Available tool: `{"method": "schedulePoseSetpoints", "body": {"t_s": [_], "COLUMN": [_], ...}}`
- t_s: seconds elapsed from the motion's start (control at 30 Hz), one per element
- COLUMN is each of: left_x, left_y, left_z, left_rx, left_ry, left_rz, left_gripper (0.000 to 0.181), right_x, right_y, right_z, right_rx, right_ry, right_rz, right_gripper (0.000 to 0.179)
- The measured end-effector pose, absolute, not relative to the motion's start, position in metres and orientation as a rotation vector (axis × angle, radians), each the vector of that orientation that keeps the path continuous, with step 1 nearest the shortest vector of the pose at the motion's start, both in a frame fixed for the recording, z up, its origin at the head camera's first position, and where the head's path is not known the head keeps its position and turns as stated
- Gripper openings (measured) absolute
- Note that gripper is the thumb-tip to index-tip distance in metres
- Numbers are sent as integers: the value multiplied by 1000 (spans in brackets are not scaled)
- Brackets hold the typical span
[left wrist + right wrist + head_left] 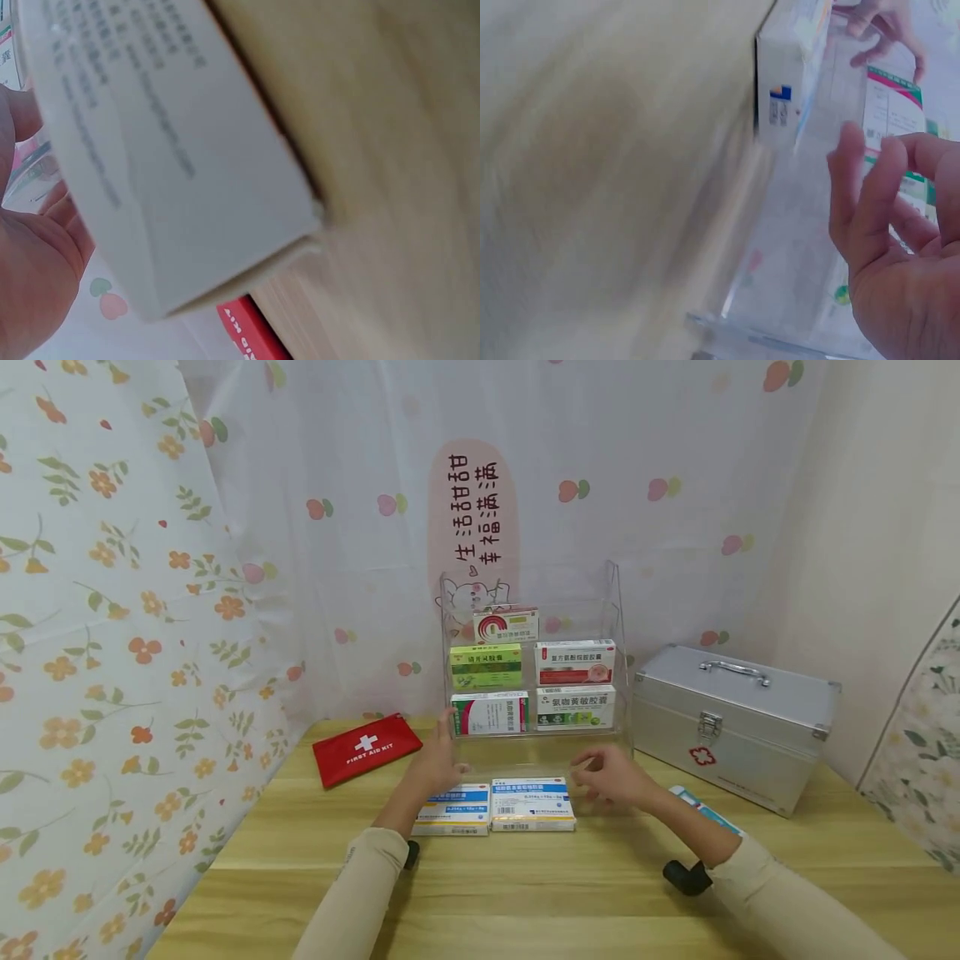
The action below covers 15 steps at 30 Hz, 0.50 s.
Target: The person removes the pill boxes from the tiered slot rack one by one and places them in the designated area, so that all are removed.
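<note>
A clear tiered stand (540, 749) holds several medicine boxes. My left hand (438, 764) is at its front left corner, fingers spread, fingertips right beside the white, green and pink box (489, 714) on the lowest tier. Two blue-and-white medicine boxes lie side by side on the table before the stand: the left box (452, 814) is partly behind my left hand, and the right box (532, 806) shows whole. My right hand (617, 777) hovers right of that box with fingers loosely bent, nothing between them. In the right wrist view its fingertips (849, 135) overlap the stand.
A green box (486, 667), a red-and-white box (575, 662) and a white-and-green box (576, 708) stand on the tiers. The red first aid pouch (367, 749) lies left, the silver case (723, 727) stands right. A blue-and-white pack (705, 810) lies partly under my right forearm.
</note>
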<state>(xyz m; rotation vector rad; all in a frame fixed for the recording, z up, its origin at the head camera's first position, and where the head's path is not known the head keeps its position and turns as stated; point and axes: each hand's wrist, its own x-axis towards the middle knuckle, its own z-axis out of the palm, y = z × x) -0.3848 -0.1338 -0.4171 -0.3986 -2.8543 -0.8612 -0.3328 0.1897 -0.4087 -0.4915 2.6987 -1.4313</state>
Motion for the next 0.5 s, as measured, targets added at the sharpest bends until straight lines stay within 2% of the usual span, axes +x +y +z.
{"method": "schedulePoseSetpoints", "body": {"t_s": [0.5], "left_x": [-387], "left_y": [-141], "left_z": [-417], "left_rx": [-482], "left_ry": [-2866], "left_rz": [-861], "left_gripper": [107], "right_x": [-344], "right_y": [198], "right_z": [-392], "right_rx": [-643], "right_ry": [3066], "right_rz": [-1357], "right_gripper": [13]}}
